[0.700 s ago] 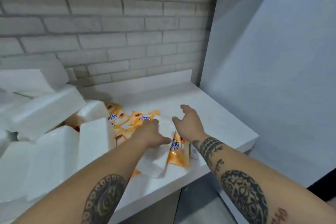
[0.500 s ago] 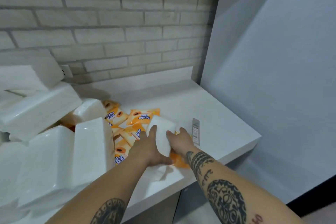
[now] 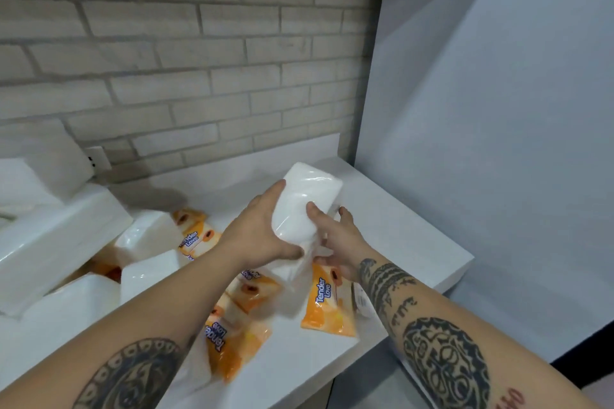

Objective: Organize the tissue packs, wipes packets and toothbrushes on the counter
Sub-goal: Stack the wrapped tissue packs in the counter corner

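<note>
A white tissue pack [image 3: 304,206] in clear wrap is lifted above the white counter [image 3: 408,239], tilted, far end toward the wall. My left hand [image 3: 257,232] grips its left side and my right hand [image 3: 339,239] grips its right side. Under my hands lie several orange "Tender Love" wipes packets [image 3: 327,304], one of them [image 3: 197,236] farther back. More white tissue packs [image 3: 63,236] are heaped on the left of the counter. A small white item [image 3: 362,300] lies half hidden beneath my right forearm. No toothbrush is clearly visible.
A grey brick wall [image 3: 199,43] backs the counter, with a socket [image 3: 98,158] at the left. A plain pale wall [image 3: 498,109] closes the right side. The counter's front edge runs diagonally below my forearms, with floor beyond.
Both hands closed on a white tissue pack lying on the wipes packets and lifted it up and toward the back right of the counter.
</note>
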### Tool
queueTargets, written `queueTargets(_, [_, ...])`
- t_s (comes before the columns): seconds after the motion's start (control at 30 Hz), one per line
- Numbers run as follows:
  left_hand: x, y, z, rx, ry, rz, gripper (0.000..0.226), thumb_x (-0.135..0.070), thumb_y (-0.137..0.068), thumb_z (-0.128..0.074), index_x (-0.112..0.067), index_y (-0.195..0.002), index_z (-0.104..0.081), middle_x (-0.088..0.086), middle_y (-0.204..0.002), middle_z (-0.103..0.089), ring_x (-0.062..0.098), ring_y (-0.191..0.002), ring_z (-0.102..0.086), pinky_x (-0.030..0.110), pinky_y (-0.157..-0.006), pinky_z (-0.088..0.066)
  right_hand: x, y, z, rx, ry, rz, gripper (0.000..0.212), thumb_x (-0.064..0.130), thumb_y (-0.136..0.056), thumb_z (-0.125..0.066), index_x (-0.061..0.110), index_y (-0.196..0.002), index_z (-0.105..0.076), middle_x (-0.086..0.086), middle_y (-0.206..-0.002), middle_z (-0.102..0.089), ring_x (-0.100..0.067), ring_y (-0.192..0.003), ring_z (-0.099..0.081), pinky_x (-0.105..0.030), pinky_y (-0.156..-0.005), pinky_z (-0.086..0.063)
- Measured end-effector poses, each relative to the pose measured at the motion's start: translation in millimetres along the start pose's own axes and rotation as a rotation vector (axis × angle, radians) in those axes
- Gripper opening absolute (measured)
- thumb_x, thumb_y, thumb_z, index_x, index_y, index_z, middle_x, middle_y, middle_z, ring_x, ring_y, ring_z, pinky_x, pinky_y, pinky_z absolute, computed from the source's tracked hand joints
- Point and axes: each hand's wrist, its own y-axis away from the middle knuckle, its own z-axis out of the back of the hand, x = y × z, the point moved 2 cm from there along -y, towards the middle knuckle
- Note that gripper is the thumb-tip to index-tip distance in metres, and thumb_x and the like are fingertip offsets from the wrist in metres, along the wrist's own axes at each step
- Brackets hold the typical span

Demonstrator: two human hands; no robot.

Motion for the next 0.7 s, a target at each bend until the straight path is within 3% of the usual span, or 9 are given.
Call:
queueTargets(0.07, [-3.5, -11.4, 4.9, -0.011, 0.108, -0.078, 0.139, -0.051, -0.048, -0.092, -0.042, -0.161, -0.012, -0.019, -0.162, -0.028, 0.005, -0.143, -0.037, 0.026, -0.109, -0.038, 12.8, -5.5, 1.8, 0.014, -0.072, 0.029, 0.101, 0.064, -0.063, -0.088, 0.032, -0.143, -0.035, 0.002, -0.132, -0.067, -0.026, -0.113, -0.071, -0.056, -0.090, -0.061])
queueTargets(0.13, [-8.3, -21.0, 8.0, 0.003, 0.240, -0.133, 0.136, -0.048, -0.049, -0.096, -0.042, -0.160, -0.016, -0.027, -0.157, -0.030, -0.003, -0.139, -0.038, 0.020, -0.108, -0.035, 28.6, -7.2, 2.5, -0.014, -0.092, 0.125, 0.074, 0.049, -0.077, -0.085, 0.032, -0.136, -0.044, 0.002, -0.126, -0.071, -0.024, -0.108, -0.073, -0.053, -0.087, -0.062])
queueTargets(0.23, [-8.0, -33.4, 11.9, 0.002, 0.585, -0.111, 0.098, -0.042, -0.066, -0.094, -0.044, -0.144, -0.035, -0.026, -0.139, -0.053, -0.004, -0.119, -0.059, 0.021, -0.095, -0.050, 46.2, -11.2, 5.5, -0.042, -0.155, 0.235, 0.056, 0.031, -0.087, -0.080, 0.030, -0.134, -0.049, 0.001, -0.123, -0.074, -0.025, -0.107, -0.074, -0.050, -0.088, -0.060])
queueTargets(0.3, [-1.0, -41.2, 12.3, 0.025, 0.796, -0.023, 0.079, -0.058, -0.067, -0.082, -0.036, -0.137, -0.053, -0.009, -0.132, -0.067, 0.010, -0.109, -0.070, 0.029, -0.085, -0.057, 51.4, -14.0, 6.0, -0.025, -0.199, 0.273, 0.062, 0.029, -0.082, -0.081, 0.025, -0.136, -0.051, -0.003, -0.123, -0.075, -0.029, -0.110, -0.073, -0.060, -0.100, -0.055])
queueTargets(0.43, [9.9, -46.3, 2.8, 0.258, 0.999, 0.101, 0.077, -0.060, -0.067, -0.081, -0.028, -0.134, -0.058, 0.006, -0.123, -0.074, 0.030, -0.109, -0.073, 0.043, -0.080, -0.058, 47.6, -19.9, 8.3, 0.013, -0.194, 0.353, 0.062, 0.024, -0.084, -0.079, 0.025, -0.139, -0.052, -0.006, -0.128, -0.073, -0.032, -0.116, -0.071, -0.062, -0.105, -0.051])
queueTargets(0.7, [15.2, -68.2, -20.1, 0.289, 0.982, 0.118, 0.077, -0.052, -0.063, -0.087, -0.020, -0.129, -0.064, 0.006, -0.115, -0.077, 0.029, -0.103, -0.076, 0.038, -0.078, -0.059, 30.7, -38.0, 27.4, -0.112, -0.152, 0.273, 0.076, 0.060, -0.078, -0.079, 0.029, -0.140, -0.049, -0.004, -0.128, -0.073, -0.028, -0.113, -0.073, -0.058, -0.102, -0.055])
